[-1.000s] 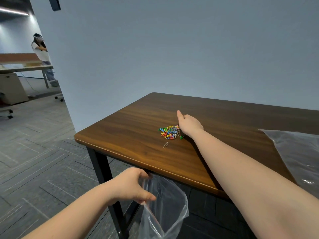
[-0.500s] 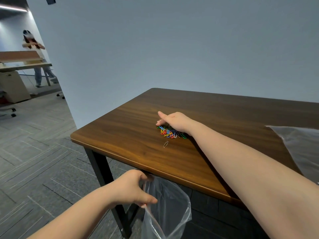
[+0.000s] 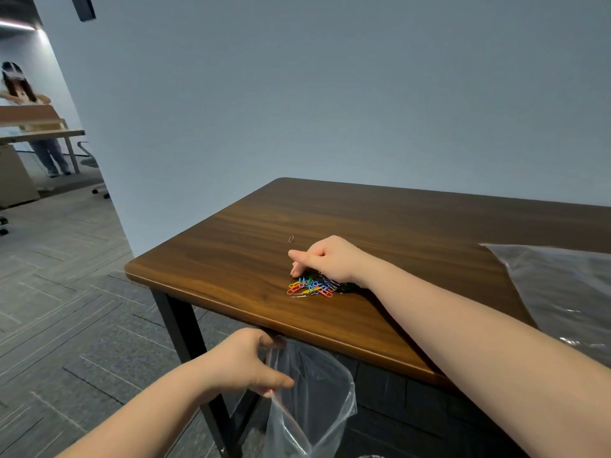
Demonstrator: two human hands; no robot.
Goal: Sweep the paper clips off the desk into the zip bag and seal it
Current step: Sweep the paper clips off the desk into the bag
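Observation:
A heap of coloured paper clips [image 3: 310, 287] lies on the dark wooden desk [image 3: 231, 259], a short way from its near edge. My right hand [image 3: 325, 261] is cupped behind the heap, fingers curled down onto the desk and touching the clips. One lone silver clip [image 3: 291, 239] lies farther back, beyond that hand. Below the desk's near edge my left hand [image 3: 246, 363] pinches the rim of a clear zip bag [image 3: 310, 398], which hangs with its mouth gaping under the edge. I see no clips inside the bag.
A second clear plastic bag [image 3: 562, 289] lies flat on the desk at the right. A black desk leg [image 3: 185, 335] stands beside my left hand. A grey wall rises behind the desk. Far left, another person [image 3: 20, 104] stands at a distant table [image 3: 43, 132].
My right hand has curled over the heap and dragged it toward the near edge. A single silver clip now lies behind the hand. My left hand keeps the bag under the edge.

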